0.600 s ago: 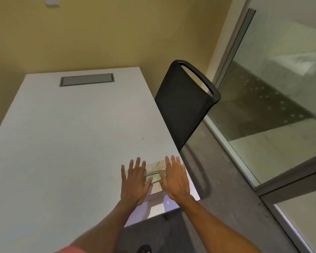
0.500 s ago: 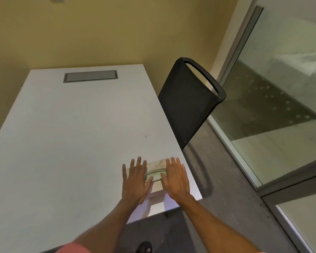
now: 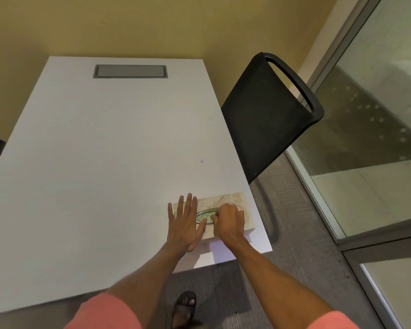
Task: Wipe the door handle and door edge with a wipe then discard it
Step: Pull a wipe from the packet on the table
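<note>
1. At the near right corner of the white table: a tissue box, pale with a leaf print, lies flat close to the table's right edge.
2. Left hand flat, fingers spread and straight, palm down on the left end of the box and the table beside it; it grips nothing.
3. Right hand curled, knuckles up, fingertips bunched at the box's oval opening. Greenish film or wipe shows inside the opening; whether the fingers have pinched a wipe, cannot tell.
4. Grey rectangular hatch set in the far end of the table.
5. Black mesh chair stands by the table's right side, next to the glass wall.
6. Pink sleeves at both arms; a sandalled foot on grey carpet below the table's edge.
</note>
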A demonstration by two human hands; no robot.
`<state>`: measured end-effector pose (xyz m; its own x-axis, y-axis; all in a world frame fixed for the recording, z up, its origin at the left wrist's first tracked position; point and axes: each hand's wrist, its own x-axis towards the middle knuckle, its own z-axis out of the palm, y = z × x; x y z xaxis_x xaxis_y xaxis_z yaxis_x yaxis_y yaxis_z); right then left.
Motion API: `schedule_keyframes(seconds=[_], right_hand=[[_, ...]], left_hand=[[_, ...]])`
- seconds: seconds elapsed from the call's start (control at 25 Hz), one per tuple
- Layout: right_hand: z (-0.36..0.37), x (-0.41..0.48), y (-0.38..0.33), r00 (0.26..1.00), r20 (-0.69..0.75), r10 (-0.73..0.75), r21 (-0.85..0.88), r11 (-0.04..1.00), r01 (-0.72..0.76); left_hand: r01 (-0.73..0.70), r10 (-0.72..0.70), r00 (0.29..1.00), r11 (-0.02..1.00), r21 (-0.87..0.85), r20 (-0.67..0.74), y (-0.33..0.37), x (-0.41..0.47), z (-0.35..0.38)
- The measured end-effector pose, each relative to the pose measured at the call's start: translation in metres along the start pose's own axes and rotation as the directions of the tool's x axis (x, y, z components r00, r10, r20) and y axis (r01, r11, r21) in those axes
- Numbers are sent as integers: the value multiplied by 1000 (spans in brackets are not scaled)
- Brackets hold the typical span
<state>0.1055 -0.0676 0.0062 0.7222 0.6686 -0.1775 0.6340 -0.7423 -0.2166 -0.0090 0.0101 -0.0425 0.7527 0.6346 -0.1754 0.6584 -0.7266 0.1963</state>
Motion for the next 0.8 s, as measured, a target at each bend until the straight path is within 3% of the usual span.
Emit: schedule_keyframes(seconds=[0.4,0.8], right_hand=[[-1,17,-13,989,131,65,-86,995,-54],[8,15,-15,989,98,107,-22,994,-105]], left_hand=[[0,-1,1000,1000,-27,-29,2,-2,0],[-24,20,994,999,-35,-111,4,-4,1]])
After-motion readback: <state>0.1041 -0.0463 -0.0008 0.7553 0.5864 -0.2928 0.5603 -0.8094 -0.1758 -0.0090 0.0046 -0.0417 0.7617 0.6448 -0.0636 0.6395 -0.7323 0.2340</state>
